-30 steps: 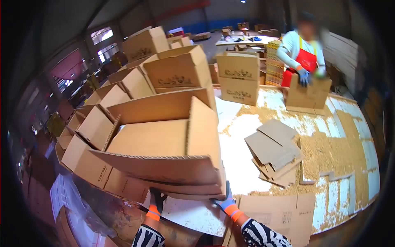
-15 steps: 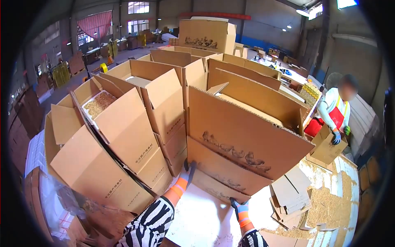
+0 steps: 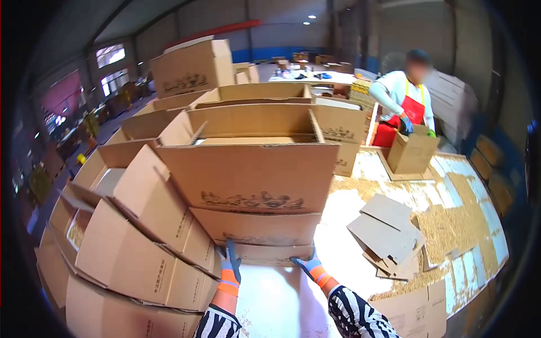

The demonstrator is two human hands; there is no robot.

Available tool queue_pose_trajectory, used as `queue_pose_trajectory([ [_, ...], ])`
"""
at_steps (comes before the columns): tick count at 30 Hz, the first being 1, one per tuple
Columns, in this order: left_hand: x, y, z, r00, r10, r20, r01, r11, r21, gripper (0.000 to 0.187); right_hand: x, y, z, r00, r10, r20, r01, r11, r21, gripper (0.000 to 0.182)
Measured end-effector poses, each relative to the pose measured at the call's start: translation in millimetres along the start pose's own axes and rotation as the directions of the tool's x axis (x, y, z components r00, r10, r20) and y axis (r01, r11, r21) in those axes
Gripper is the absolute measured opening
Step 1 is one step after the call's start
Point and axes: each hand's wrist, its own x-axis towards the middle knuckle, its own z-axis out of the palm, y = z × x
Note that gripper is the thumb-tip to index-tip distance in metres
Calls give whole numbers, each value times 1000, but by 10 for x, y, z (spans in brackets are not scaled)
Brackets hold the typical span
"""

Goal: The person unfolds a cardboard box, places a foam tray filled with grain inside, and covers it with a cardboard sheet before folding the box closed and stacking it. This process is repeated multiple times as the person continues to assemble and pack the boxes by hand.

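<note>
A tall cardboard box [image 3: 253,174], printed with a row of chickens, stands directly in front of me on the white tabletop [image 3: 270,298]. Its upper flap is raised, and the sections below it carry prints too. My left hand [image 3: 230,266], in a grey-blue and orange glove, presses on the lower left corner with its fingers pointing up. At the lower right corner, my right hand [image 3: 307,265] in a matching glove grips the bottom edge. Some fingertips are hidden by the cardboard.
Open cardboard boxes [image 3: 124,242] crowd the left side, touching each other. Flat grey cardboard pieces [image 3: 389,228] lie to the right, beside straw-coloured shavings [image 3: 451,231]. Across the table a co-worker in a red apron [image 3: 414,107] handles a smaller box [image 3: 414,152].
My view has swung right. The chicken-printed box now faces me more squarely, with both hands still at its lower corners. The co-worker's small box stands more upright.
</note>
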Motion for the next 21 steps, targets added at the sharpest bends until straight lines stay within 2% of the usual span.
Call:
queue_pose_trajectory([
  [1,-19,60,47,999,-23,31,21,998,56,60,22,23,3,1000,-10,14,10,1000,8,104],
  [3,293,-287,-293,981,128,142,-160,959,235,74,145,166,-20,998,-31,51,30,999,18,119],
  [4,216,-69,-133,998,47,51,-55,988,147,74,191,285,-20,996,-82,29,84,993,-84,119],
  [5,182,74,-8,998,-45,-36,47,997,53,74,229,412,-23,997,-61,41,63,997,-52,118],
  [6,224,122,1,998,-39,-48,43,996,78,76,261,453,-19,998,-40,53,41,999,-19,118],
  [7,428,-31,-246,982,172,77,-188,880,436,75,264,457,-20,998,-19,65,18,1000,15,118],
  [8,747,-319,-640,911,309,274,-410,595,691,74,229,435,-22,999,9,53,-11,999,41,116],
  [11,714,-355,-536,949,236,209,-316,695,646,84,232,550,-69,999,-16,29,21,983,-180,114],
  [12,465,1,-264,987,111,112,-150,886,439,86,49,328,-95,993,-114,-24,90,883,-461,104],
  [13,286,150,-116,998,-40,40,33,983,180,88,-114,138,-132,998,-67,-22,53,920,-388,101],
  [15,238,193,-64,999,-47,-3,47,987,154,95,-457,-150,-245,1000,27,-5,-27,969,-245,95],
  [16,226,193,-62,998,-54,-18,56,988,145,92,-674,-270,-310,1000,-2,23,5,992,-125,90],
  [17,230,241,-65,999,-35,-27,39,990,136,89,-956,-578,-416,995,86,49,-85,996,-18,84],
  [19,141,327,-8,999,9,-51,-3,993,122,84,-1464,-745,-668,992,41,120,-36,999,-40,79],
  [20,-4,348,62,992,-22,-127,32,996,79,66,-1754,-816,-844,991,-30,132,42,996,-83,72],
  [21,-64,289,45,999,-7,-51,8,1000,22,66,-2018,-885,-1041,989,-67,129,84,988,-130,70],
])
